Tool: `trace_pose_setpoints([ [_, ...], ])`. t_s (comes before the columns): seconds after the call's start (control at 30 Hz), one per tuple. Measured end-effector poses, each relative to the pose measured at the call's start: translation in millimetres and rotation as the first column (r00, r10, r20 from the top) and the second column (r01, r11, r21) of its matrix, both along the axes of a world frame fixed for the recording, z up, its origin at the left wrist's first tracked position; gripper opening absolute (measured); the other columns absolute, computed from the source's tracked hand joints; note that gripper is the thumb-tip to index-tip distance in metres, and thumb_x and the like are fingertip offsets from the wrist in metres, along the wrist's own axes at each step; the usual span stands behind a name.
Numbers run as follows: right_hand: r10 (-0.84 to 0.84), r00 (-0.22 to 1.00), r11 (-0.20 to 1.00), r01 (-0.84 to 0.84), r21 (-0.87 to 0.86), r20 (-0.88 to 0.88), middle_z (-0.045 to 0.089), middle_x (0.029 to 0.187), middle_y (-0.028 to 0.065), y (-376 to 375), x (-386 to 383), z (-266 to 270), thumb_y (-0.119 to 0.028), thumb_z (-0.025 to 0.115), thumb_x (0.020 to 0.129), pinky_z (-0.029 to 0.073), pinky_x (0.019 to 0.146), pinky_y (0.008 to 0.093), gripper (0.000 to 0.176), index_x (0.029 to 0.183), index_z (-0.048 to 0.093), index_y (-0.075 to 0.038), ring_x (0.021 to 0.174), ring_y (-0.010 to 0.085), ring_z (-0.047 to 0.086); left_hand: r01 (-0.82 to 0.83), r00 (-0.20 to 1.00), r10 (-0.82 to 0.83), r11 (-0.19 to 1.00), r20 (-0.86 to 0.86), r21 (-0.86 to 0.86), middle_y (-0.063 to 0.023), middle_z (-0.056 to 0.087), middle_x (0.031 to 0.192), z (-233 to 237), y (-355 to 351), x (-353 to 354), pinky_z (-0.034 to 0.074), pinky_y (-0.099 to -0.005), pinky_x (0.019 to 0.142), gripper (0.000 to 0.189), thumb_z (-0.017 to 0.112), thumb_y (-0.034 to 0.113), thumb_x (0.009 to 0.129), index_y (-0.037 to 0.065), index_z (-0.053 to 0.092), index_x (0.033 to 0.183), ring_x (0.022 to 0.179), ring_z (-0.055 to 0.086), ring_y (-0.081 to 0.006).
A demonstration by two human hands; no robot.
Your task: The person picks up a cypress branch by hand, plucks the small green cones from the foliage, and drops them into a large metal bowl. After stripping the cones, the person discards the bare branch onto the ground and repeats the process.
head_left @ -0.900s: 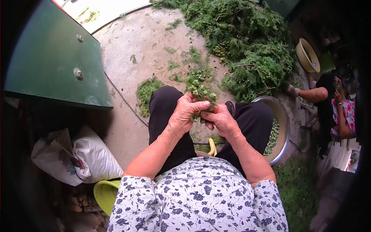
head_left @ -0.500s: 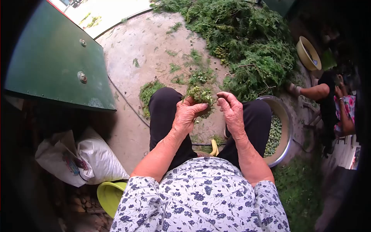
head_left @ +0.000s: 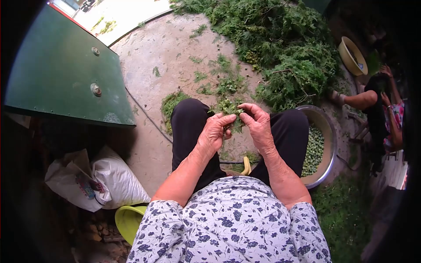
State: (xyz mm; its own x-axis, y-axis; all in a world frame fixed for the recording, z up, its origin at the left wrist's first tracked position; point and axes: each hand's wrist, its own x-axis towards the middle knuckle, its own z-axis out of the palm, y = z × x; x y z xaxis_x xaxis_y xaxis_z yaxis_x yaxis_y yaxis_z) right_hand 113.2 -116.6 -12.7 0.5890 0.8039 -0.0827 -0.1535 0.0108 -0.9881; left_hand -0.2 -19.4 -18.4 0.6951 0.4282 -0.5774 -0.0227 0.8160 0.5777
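Between my knees, a leafy green sprig [head_left: 230, 106] with small pale green cones or berries is pinched in my left hand [head_left: 213, 131], thumb against the curled fingers. My right hand [head_left: 258, 127] has its thumb and forefinger closed on the sprig's right side; any single berry in the pinch is too small to make out. By my right knee stands a wide metal basin [head_left: 326, 164] with many small round green berries [head_left: 313, 149] in it.
A big heap of green branches [head_left: 289, 57] lies ahead to the right. Left are a green metal panel [head_left: 66, 70], a white sack [head_left: 116, 179] and a lime-green basin [head_left: 127, 223]. Another person's leg [head_left: 362, 100] and a cream basin [head_left: 351, 57] are at far right.
My right hand has moved left and inward, from just beside the sprig to touching it. The other person's arm at far right has lifted. The view has shifted slightly.
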Motion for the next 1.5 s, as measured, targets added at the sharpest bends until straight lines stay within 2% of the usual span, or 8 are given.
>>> trace_pose_setpoints([
  [0.4,0.113,0.989,0.989,-0.103,-0.103,0.092,0.059,0.082,0.0018,1.8,8.4,-18.8,-0.009,0.055,0.086,0.045,0.067,0.0222,0.016,0.099,0.058,0.0,0.073,0.0078,0.055,-0.082,0.997,0.081,0.995,0.021,0.048,-0.0019,0.061,0.075,7.6,-8.2,4.3,0.047,-0.0232,0.048,0.011,0.067,0.004,0.076,0.006,0.057,0.081,0.061,0.058,-0.0096],
  [0.47,0.149,0.776,0.989,-0.103,0.11,-0.613,0.057,0.079,0.0009,2.1,7.6,-20.8,-0.013,0.055,0.087,0.045,0.065,0.0238,0.017,0.1,0.056,-0.001,0.067,0.0093,0.053,-0.09,0.995,0.088,0.995,0.054,0.031,-0.0037,0.063,0.079,2.0,-7.6,4.9,0.049,-0.0247,0.05,0.012,0.066,0.003,0.075,0.005,0.058,0.083,0.064,0.061,-0.0117],
  [0.73,0.243,0.547,0.96,-0.015,0.281,-0.801,0.055,0.082,0.0042,-2.6,9.8,-16.5,-0.014,0.05,0.089,0.047,0.068,0.0281,0.014,0.096,0.053,-0.003,0.072,0.014,0.054,-0.18,0.981,0.183,0.983,0.071,-0.038,-0.0011,0.057,0.07,13.8,-6.0,4.5,0.042,-0.0225,0.04,0.018,0.067,0.006,0.076,0.007,0.053,0.087,0.051,0.055,-0.0108],
  [0.83,0.212,0.575,0.968,-0.015,0.249,-0.79,0.056,0.084,0.0058,-5.2,11.6,-2.8,-0.01,0.05,0.087,0.047,0.067,0.0277,0.012,0.097,0.053,-0.002,0.074,0.0163,0.055,-0.189,0.976,0.19,0.982,0.102,-0.021,-0.0055,0.062,0.079,2.0,-4.2,2.6,0.05,-0.0265,0.058,0.015,0.065,0.006,0.077,0.003,0.055,0.087,0.066,0.061,-0.0142],
  [1.0,0.299,0.809,0.954,-0.252,0.161,-0.505,0.056,0.09,0.0035,-9.5,2.4,0.4,-0.007,0.062,0.08,0.044,0.061,0.0211,0.023,0.101,0.055,-0.002,0.071,0.009,0.053,-0.216,0.973,0.211,0.975,0.095,0.043,-0.0038,0.06,0.077,-2.3,-6.1,6.0,0.049,-0.0251,0.053,0.013,0.066,0.008,0.078,0.003,0.055,0.085,0.063,0.059,-0.0123],
  [1.27,0.145,0.912,0.988,-0.151,0.016,-0.383,0.057,0.071,0.0,-9.7,-1.6,4.0,-0.005,0.065,0.079,0.041,0.052,0.0206,0.018,0.094,0.057,-0.002,0.06,0.0062,0.053,-0.201,0.973,0.219,0.961,-0.077,0.192,0.003,0.058,0.07,2.4,-8.6,7.9,0.035,-0.0199,0.04,0.012,0.069,0.012,0.077,0.008,0.059,0.083,0.054,0.052,-0.0055],
  [1.37,-0.076,0.905,0.991,0.113,-0.065,0.418,0.059,0.072,0.0019,-7.4,-10.1,-3.2,0.0,0.063,0.076,0.045,0.054,0.0217,0.011,0.085,0.057,-0.002,0.059,0.007,0.055,-0.178,0.974,0.203,0.961,-0.101,0.209,0.0059,0.056,0.067,0.8,-8.2,8.8,0.026,-0.0183,0.037,0.01,0.069,0.011,0.076,0.01,0.061,0.082,0.047,0.044,-0.002],
  [1.5,-0.127,0.877,0.979,0.186,-0.083,0.464,0.057,0.076,0.0085,-5.6,-14.5,3.2,0.0,0.064,0.072,0.046,0.059,0.027,0.016,0.086,0.057,0.0,0.067,0.0147,0.057,-0.152,0.983,0.171,0.96,-0.065,0.235,0.0063,0.055,0.064,-2.6,-8.6,8.6,0.023,-0.0184,0.036,0.009,0.069,0.01,0.077,0.009,0.062,0.083,0.043,0.037,-0.0008],
])
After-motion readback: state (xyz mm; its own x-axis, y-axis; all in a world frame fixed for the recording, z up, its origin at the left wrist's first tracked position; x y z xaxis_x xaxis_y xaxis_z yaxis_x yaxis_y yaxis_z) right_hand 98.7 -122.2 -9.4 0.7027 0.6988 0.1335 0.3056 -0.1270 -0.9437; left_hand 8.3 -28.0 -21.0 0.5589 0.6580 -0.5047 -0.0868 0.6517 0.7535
